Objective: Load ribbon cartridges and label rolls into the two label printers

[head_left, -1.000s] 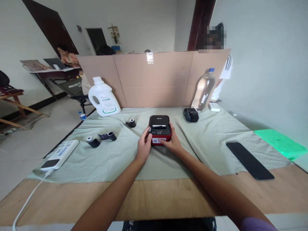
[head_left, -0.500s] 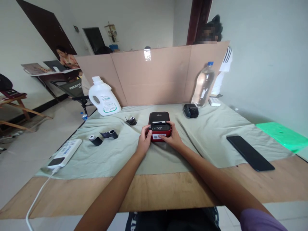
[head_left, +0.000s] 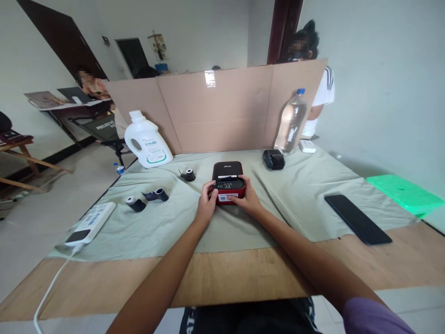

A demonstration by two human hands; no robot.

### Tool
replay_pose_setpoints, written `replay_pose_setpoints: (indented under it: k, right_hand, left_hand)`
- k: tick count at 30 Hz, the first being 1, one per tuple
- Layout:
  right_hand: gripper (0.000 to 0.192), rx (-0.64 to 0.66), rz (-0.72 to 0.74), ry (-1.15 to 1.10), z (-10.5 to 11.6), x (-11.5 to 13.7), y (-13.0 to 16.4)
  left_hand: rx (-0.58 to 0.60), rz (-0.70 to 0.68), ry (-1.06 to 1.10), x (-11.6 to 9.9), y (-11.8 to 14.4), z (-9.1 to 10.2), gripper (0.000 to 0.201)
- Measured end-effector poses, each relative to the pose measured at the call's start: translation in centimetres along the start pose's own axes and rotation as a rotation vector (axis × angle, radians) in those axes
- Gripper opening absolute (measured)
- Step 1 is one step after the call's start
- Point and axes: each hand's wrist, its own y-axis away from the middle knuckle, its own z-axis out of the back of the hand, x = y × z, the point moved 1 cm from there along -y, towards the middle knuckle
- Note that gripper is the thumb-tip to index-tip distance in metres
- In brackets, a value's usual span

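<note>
So, black-and-red printer sits mid-table on the cloth, square to the wearer, control face up, label side toward them. 2-hand hold: left hand has its fingers wrapped on the left flank, thumb at the front corner; right hand is clamped on the right flank, thumb across the front label. Undersides of the fingers are hidden, can't tell how far they reach below. My read: opposed grip so the body can't skid or twist on loose fabric, top left uncovered so slot and buttons are readable.

3 black-and-white rolls left of it: 1 upright roll just past the left hand, 1 unwound roll and 1 tilted roll nearer the edge. Probably set aside there for easy reach. Small black device is beyond the right hand, phone off to the right, white power block far left with its cable over the near edge.

Jug and water bottle stand against the cardboard panel, likely as weights propping it up; panel looks like a screen from the room.

Surface: pale green cloth, creased, bare wood along the near edge. Room: grey walls, green stool at right, 1 person in a white sleeve behind the panel, another at a desk far left
</note>
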Motion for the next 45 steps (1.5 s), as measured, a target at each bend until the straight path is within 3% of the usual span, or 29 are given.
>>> replay_pose_setpoints:
  k: [5,10,22,33,37,41,45]
  right_hand:
    - [0.083,0.023,0.022,0.02,0.0,0.3,0.1]
    - [0.084,0.047,0.038,0.028,0.1,0.4,0.1]
    - [0.08,0.029,0.039,-0.019,0.0,0.2,0.0]
    - [0.078,0.029,0.065,-0.042,0.0,-0.3,-0.1]
    - [0.079,0.039,0.061,-0.041,0.1,-0.3,-0.1]
    - [0.081,0.03,0.056,-0.018,0.2,-0.4,-0.2]
    - [0.082,0.036,0.064,-0.017,0.3,-0.3,-0.2]
  left_hand:
    - [0.025,0.036,0.008,-0.9,0.6,-0.2,0.06]
    - [-0.017,0.044,-0.04,-1.4,0.9,-0.2,0.058]
    - [0.003,0.018,-0.157,-1.4,0.7,0.3,0.056]
    - [0.063,-0.049,-0.179,0.2,-0.9,1.1,0.059]
    - [-0.015,-0.108,-0.288,-0.3,-1.1,1.4,0.048]
    - [-0.034,-0.144,-0.255,-0.2,-1.6,1.3,0.027]
    - [-0.062,-0.176,-0.252,0.1,-1.9,0.7,0.021]
